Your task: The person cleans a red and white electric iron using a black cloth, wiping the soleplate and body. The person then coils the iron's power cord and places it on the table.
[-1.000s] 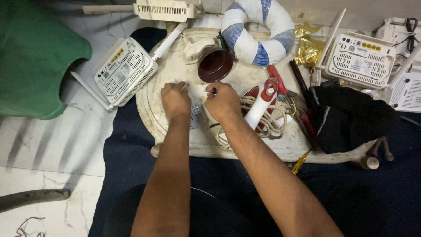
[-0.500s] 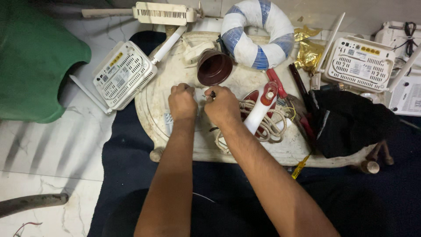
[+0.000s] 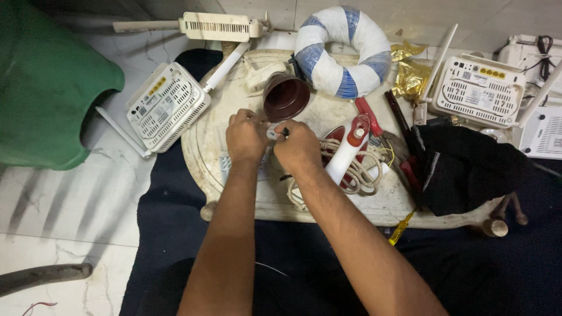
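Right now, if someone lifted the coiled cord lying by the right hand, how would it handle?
The coiled cord would probably go floppy, since its loops lie loose. It may snag, being wound around the red and white tool.

Even indoor light, sharp through the middle

Soft shadows streak the pale floor at lower left; the upper left corner is dim, and the frame edges are slightly soft.

Cup (image 3: 285, 96) behind hands (image 3: 274, 140), on tray (image 3: 202, 152)
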